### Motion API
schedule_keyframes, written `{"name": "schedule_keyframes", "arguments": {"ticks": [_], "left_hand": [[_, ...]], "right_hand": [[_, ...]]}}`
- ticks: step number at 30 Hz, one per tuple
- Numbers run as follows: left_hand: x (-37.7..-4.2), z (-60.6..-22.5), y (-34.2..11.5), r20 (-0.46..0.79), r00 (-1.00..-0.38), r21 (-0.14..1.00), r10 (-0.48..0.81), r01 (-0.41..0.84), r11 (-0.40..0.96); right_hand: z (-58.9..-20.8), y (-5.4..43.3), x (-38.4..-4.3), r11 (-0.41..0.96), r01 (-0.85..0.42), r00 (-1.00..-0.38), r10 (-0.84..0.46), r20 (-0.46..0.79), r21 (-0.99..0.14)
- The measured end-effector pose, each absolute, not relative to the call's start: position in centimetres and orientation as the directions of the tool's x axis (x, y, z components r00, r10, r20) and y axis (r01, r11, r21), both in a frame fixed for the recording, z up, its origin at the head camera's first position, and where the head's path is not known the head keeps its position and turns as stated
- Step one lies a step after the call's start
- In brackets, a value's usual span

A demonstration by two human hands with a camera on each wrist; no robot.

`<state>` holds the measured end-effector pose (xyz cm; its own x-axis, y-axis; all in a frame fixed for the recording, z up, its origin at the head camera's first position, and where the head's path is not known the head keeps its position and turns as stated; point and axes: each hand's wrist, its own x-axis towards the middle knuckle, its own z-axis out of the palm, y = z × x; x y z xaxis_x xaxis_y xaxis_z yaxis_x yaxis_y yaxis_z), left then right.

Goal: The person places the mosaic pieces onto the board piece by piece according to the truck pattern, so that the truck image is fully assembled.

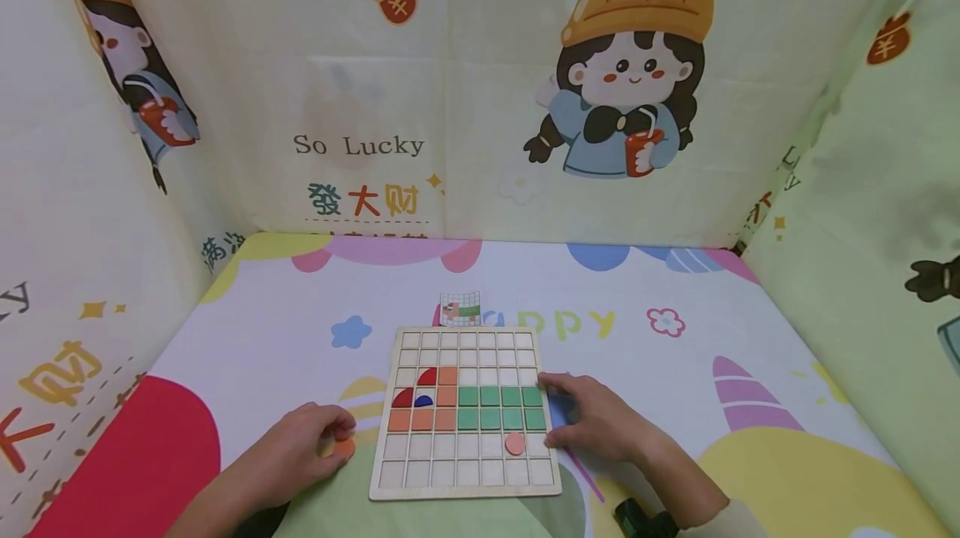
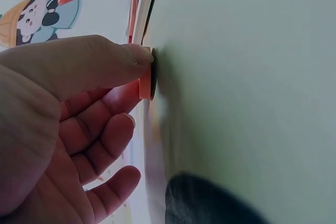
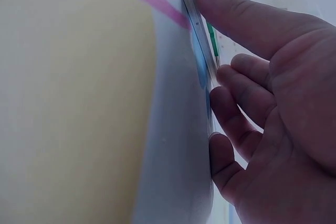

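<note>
A square wooden grid board [image 1: 465, 494] lies on the table, with flat coloured pieces in some cells. My left hand [image 1: 296, 448], left of the board, pinches an orange piece [image 1: 344, 448] between thumb and fingers. The left wrist view shows this orange piece [image 2: 145, 86] edge-on, against a thin dark rounded edge that may be a second piece or shadow. At the board's right edge, my right hand [image 1: 600, 419] rests with thumb and index fingertips touching the rim. Its other fingers bend loosely beside the board [image 3: 195, 22] in the right wrist view.
On the board are green squares [image 1: 490, 418], orange squares [image 1: 422, 419], red quarter pieces [image 1: 403, 397], a blue half-round [image 1: 423, 401] and a pink disc [image 1: 515, 444]. A small picture card [image 1: 460, 309] stands behind it. Printed cloth walls [image 1: 480, 104] enclose the table.
</note>
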<state>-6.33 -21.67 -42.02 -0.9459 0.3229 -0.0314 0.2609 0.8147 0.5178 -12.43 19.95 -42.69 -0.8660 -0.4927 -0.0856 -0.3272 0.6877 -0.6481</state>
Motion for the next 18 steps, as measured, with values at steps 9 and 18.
{"name": "schedule_keyframes", "arguments": {"ticks": [9,18], "left_hand": [[-6.7,-41.6,-20.7,-0.042,-0.95,0.529,0.309,0.241,0.814],[-6.9,-41.3,-19.9,0.028,-0.928,0.524,0.372,0.331,0.785]], "right_hand": [[-42.8,19.9,-12.5,0.685,-0.327,-0.865,-0.495,-0.086,-0.651],[-42.6,19.9,-12.4,0.69,-0.294,-0.873,-0.476,-0.109,-0.661]]}}
